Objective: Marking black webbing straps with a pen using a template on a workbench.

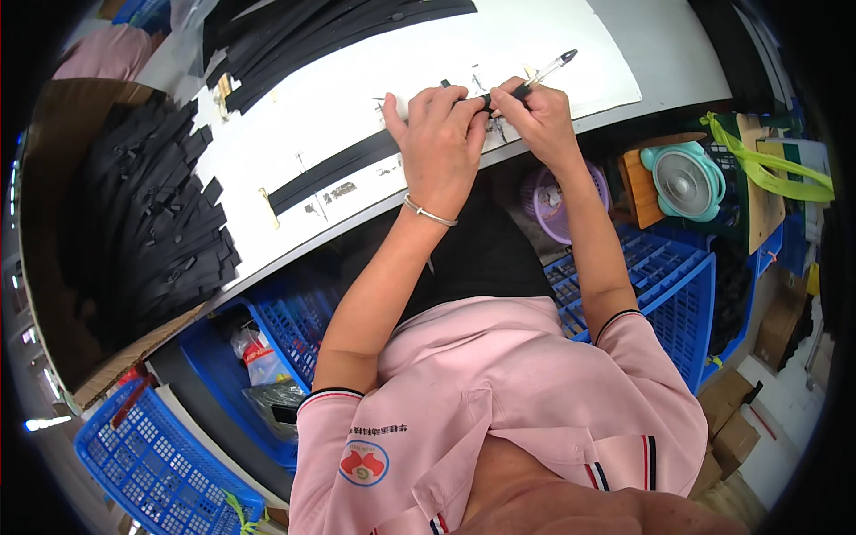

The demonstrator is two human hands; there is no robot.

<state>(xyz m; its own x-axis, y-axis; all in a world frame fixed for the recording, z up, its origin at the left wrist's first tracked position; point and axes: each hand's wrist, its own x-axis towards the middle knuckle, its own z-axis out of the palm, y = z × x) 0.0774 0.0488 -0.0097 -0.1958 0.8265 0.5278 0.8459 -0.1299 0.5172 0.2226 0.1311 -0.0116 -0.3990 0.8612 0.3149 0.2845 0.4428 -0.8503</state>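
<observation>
A flat black strap (334, 171) lies along the front of the white work surface (294, 116), running from a pale stop mark at its left end to under my left hand (441, 147). The fingers of that hand are bent over the strap's right end and pin it down. My right hand (542, 123), close beside it, pinches a clear pen with a black tip (557, 68). The pen slants up and to the right, its dark end outward. Its lower end and the strap's end are partly hidden by my fingers. Dark ink marks (341, 191) dot the surface near the strap.
More black straps (348, 40) lie at the back of the table. At the left, a cardboard box (53, 143) holds a heap of black straps (152, 214). Below the table are blue crates (669, 276), a purple basket (588, 192) and a teal fan (685, 181).
</observation>
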